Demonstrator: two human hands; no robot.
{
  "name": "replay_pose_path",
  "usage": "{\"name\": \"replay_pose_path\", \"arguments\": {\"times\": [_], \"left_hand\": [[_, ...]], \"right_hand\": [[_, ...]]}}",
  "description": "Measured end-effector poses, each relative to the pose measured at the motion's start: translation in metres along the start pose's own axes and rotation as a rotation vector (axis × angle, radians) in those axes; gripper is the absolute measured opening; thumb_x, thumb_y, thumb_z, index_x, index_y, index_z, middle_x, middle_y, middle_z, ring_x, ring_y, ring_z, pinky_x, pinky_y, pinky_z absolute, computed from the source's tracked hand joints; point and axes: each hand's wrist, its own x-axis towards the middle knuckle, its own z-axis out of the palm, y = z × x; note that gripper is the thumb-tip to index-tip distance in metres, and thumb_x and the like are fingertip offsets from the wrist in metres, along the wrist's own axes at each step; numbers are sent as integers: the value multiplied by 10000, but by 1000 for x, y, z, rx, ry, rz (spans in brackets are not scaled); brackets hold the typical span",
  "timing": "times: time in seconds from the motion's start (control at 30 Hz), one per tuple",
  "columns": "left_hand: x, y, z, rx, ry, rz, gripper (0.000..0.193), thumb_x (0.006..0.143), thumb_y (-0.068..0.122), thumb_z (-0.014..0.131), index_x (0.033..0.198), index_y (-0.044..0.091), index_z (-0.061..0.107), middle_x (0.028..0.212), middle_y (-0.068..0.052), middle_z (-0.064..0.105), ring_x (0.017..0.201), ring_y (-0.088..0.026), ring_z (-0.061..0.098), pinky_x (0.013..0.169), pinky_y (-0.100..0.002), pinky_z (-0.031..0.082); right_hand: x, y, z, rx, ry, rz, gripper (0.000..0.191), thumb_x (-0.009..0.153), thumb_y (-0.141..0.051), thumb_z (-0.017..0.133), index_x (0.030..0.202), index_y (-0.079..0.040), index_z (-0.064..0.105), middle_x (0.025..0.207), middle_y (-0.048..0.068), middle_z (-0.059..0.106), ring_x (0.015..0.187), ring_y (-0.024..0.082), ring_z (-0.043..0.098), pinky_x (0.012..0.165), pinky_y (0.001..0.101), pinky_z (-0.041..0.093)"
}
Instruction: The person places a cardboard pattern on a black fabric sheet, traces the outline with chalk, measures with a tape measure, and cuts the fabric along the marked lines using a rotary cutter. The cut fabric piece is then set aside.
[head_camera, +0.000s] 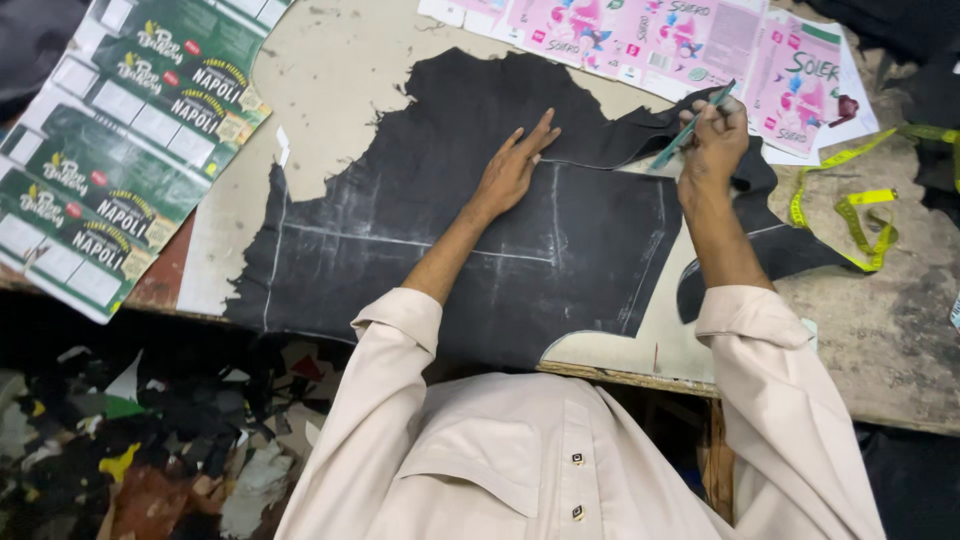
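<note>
A large black hide (430, 210) marked with chalk lines lies spread on the worktable (900, 320). My left hand (515, 165) rests flat on it with fingers extended, pressing it down near a cut edge. My right hand (715, 135) grips a slim teal-handled cutting tool (690, 128), its tip down at the hide's upper right edge. A cut strip of the black material (780, 250) curls off to the right of my right forearm.
Green printed cardboard sheets (110, 140) cover the table's left end. Pink printed sheets (680, 40) lie at the far edge. A yellow tape measure (860, 205) snakes at the right. Scraps of material (150, 440) litter the floor at lower left.
</note>
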Motion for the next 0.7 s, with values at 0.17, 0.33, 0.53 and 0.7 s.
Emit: {"name": "replay_pose_path", "arguments": {"times": [0.17, 0.33, 0.53, 0.7], "left_hand": [[-67, 43, -15, 8, 221, -97, 573, 1043, -27, 513, 1587, 128, 418, 1588, -127, 500, 1527, -288, 431, 1311, -466, 316], [-176, 70, -57, 393, -27, -211, 596, 1017, 272, 620, 1560, 127, 419, 1617, -70, 439, 1545, -237, 334, 1285, -505, 220], [-265, 8, -199, 794, 226, -612, 764, 1054, 498, 541, 1630, 78, 268, 1704, -140, 222, 1576, -297, 205, 1263, -530, 112], [-291, -25, -245, 643, 303, -584, 701, 1033, 288, 598, 1629, 66, 304, 1698, -158, 283, 1574, -329, 241, 1266, -536, 111]], "right_hand": [[-70, 11, 53, -175, -282, 151, 126, 1063, -130, 636, 1180, -83, 631, 923, 52, 684, 624, 90, 583, 510, 240, 440], [-172, 3, 64, -992, -673, -304, 220, 1001, -128, 685, 1213, -78, 711, 1098, 117, 731, 918, 273, 710, 764, 378, 550], [-179, 13, 51, -1110, -559, -356, 235, 1051, -156, 660, 1272, -94, 708, 1092, 120, 692, 934, 323, 690, 805, 409, 545], [-184, 14, 64, -1197, -546, -291, 231, 1038, -157, 666, 1259, -119, 721, 1108, 107, 702, 951, 304, 685, 811, 421, 542]]}}
